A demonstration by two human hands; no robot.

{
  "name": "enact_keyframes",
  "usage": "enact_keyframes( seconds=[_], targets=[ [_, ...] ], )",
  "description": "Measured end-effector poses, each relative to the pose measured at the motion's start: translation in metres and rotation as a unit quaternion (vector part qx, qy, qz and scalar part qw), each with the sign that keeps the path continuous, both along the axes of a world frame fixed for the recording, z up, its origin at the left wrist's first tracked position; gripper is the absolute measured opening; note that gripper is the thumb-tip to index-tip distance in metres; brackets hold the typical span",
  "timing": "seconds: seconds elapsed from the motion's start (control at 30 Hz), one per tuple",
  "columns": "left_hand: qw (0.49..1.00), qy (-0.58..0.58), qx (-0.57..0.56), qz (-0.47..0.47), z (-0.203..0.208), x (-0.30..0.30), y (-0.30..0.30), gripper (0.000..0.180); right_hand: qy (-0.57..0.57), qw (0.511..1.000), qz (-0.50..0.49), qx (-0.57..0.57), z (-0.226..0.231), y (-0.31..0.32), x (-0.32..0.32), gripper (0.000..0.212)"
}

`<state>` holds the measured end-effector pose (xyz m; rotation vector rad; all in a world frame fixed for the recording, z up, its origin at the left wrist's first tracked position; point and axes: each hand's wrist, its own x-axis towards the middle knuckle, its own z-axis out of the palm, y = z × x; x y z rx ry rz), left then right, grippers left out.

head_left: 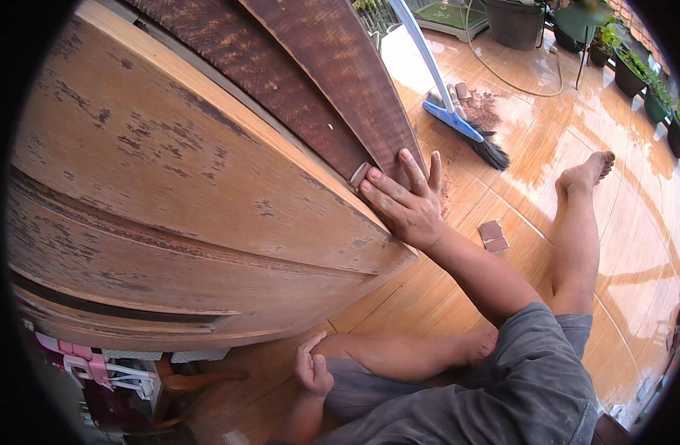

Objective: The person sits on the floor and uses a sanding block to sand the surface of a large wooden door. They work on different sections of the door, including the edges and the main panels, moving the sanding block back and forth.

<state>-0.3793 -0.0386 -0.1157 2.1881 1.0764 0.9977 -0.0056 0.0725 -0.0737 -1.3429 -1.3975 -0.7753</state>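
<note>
A folded piece of sandpaper (360,175) lies under the fingertips of my right hand (408,208), pressed against the edge of a wooden door (303,200). The other fingers of that hand spread over a dark brown frame piece (355,81). The door's panel is mostly bare tan wood with dark patches of old finish. My left hand (314,365) rests by my bent knee with its fingers curled in, and I see nothing in it.
A blue broom (459,122) with black bristles stands beside reddish dust on the tiled floor (459,289). A brown sandpaper piece (493,236) lies near my right forearm. Potted plants (655,96) and a hose (529,90) are at the far right. A pink-and-white item (95,367) sits lower left.
</note>
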Motion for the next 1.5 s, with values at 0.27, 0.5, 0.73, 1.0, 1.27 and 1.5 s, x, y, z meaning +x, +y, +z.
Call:
enact_keyframes(
  seconds=[0.27,0.5,0.73,1.0,1.27,1.5],
  targets=[
    [0.904,-0.059,-0.354,-0.232,-0.083,0.202,-0.006,0.037,0.038,0.998,0.046,0.032,0.021,0.023,0.002,0.038],
    [0.900,0.096,-0.343,-0.251,-0.131,0.210,-0.004,0.043,-0.019,0.999,0.050,0.010,-0.002,0.007,0.006,0.038],
    [0.897,0.059,-0.352,-0.262,-0.133,0.211,-0.006,0.042,0.037,0.998,0.044,-0.031,0.019,0.022,0.003,0.041],
    [0.881,0.005,-0.406,-0.241,-0.131,0.215,-0.010,0.044,0.022,0.999,0.019,0.014,0.035,0.013,0.000,0.041],
    [0.943,-0.066,-0.289,-0.150,-0.142,0.238,0.024,0.071,0.000,0.997,0.070,0.044,0.006,0.015,0.006,0.036],
    [0.958,-0.110,-0.174,-0.197,-0.119,0.237,0.028,0.094,0.045,0.993,0.103,-0.024,0.001,0.027,0.006,0.037]
  ],
)
